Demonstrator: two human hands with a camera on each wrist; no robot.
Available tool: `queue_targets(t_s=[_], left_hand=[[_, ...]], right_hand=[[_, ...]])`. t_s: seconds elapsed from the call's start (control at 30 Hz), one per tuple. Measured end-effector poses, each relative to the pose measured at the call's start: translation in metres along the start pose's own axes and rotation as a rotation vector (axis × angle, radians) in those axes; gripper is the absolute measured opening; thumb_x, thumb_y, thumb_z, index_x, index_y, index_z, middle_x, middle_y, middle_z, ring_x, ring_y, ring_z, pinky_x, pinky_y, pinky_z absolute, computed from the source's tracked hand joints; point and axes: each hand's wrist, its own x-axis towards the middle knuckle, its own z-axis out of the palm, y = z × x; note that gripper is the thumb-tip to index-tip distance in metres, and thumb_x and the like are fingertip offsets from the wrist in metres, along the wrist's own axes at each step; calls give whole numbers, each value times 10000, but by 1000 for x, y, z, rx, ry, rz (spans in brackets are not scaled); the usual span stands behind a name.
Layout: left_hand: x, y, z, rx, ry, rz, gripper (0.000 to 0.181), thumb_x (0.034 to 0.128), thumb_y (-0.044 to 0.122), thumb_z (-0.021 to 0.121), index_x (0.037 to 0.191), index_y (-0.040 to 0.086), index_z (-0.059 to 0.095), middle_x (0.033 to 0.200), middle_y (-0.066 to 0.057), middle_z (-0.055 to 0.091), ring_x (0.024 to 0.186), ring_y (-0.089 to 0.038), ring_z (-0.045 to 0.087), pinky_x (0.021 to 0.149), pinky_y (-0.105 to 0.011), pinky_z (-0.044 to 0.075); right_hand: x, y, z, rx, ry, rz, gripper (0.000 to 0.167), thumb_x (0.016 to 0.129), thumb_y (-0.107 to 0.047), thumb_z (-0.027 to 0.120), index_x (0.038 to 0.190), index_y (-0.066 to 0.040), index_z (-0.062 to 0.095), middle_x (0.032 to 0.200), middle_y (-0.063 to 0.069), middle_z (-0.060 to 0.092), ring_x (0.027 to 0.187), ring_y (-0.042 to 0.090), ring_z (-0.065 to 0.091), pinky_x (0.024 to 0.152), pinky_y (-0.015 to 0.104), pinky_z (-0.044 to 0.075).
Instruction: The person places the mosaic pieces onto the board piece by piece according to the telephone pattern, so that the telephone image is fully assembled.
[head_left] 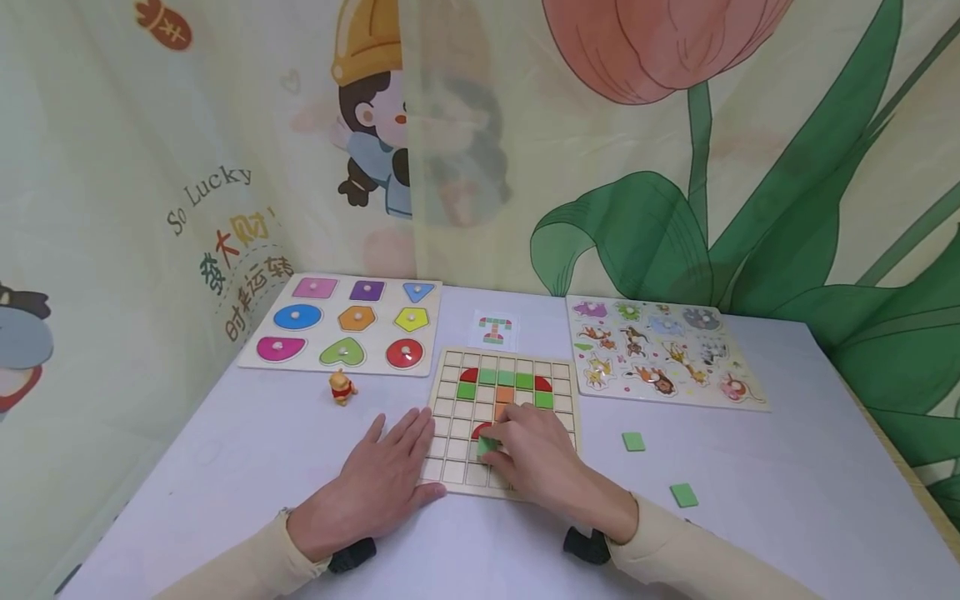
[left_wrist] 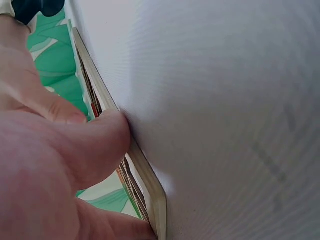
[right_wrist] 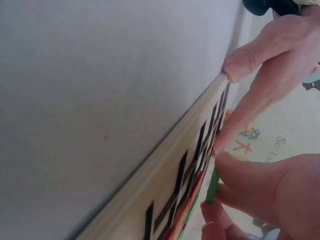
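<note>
A wooden grid board point(head_left: 454, 450) lies on the white table in the head view. Green, red and orange tiles fill several cells in its upper and middle part. My right hand point(head_left: 543, 454) is over the board's lower middle and pinches a green square tile point(head_left: 487, 446) between thumb and fingers. In the right wrist view the green tile point(right_wrist: 213, 186) stands tilted above the grid. Just above it is a red rounded tile point(head_left: 481, 430), partly covered by the fingers. My left hand point(head_left: 386, 475) rests with straight fingers along the board's left edge, thumb at the lower-left corner.
A pattern card point(head_left: 495, 331) lies behind the board. The shape puzzle point(head_left: 341, 325) is at back left, the animal puzzle point(head_left: 660, 354) at back right. A small bear figure point(head_left: 341, 387) stands left. Two loose green tiles, one nearer point(head_left: 684, 495) and one farther point(head_left: 633, 442), lie right.
</note>
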Motion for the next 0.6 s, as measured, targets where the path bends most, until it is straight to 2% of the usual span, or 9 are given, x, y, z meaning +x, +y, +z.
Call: queue_targets(t_s=[0.17, 0.6], left_hand=[[0, 1, 0, 0, 1, 0, 867, 953, 604, 599, 1579, 49, 371, 1672, -108, 352, 1561, -279, 319, 1256, -593, 260], [1, 0, 0, -1, -3, -6, 880, 945, 614, 601, 1581, 51, 368, 1673, -113, 348, 1563, -287, 311, 1258, -598, 254]], right_hand=[[5, -1, 7, 37, -6, -20, 246, 835, -253, 860, 1054, -146, 830, 847, -36, 701, 724, 93, 551, 635, 197, 377], [11, -3, 8, 12, 6, -31, 242, 781, -261, 904, 992, -157, 846, 825, -28, 725, 703, 101, 589, 536, 163, 343]])
